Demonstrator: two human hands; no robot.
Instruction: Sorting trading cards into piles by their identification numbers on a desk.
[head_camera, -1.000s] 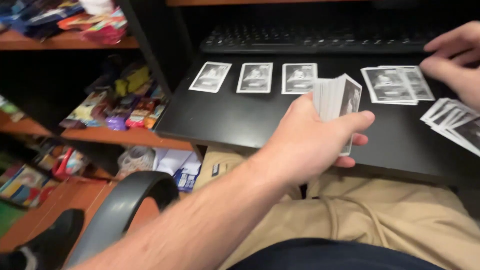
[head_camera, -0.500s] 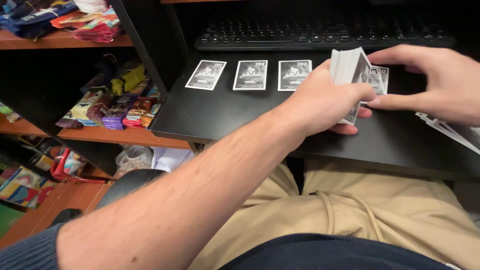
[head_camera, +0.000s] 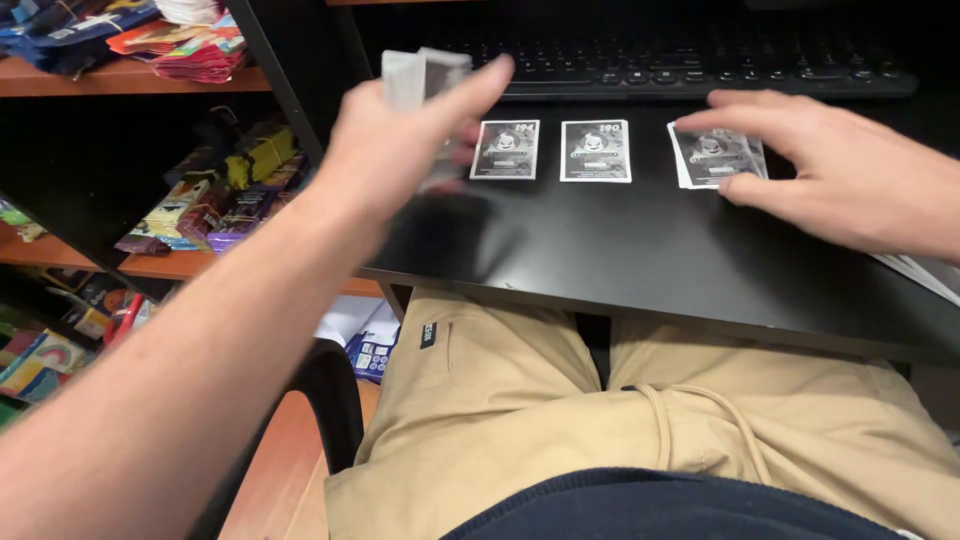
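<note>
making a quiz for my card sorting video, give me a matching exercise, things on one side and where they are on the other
Things:
1. thick stack of grey-backed cards
2. small pile of black-and-white cards
3. black computer keyboard
4. colourful foil packets

Places:
a. back of the black desk
b. wooden shelf
c. in the left hand
d. under the right hand's fingertips

Pairs: 1-c, 2-d, 3-a, 4-b

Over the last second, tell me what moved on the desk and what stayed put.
The left hand carried the deck of cards leftward and up, now covering the leftmost single card's spot. The right hand swung in and came down with its fingers on the small pile. The two single cards, the keyboard and the black desk stayed put.
</note>
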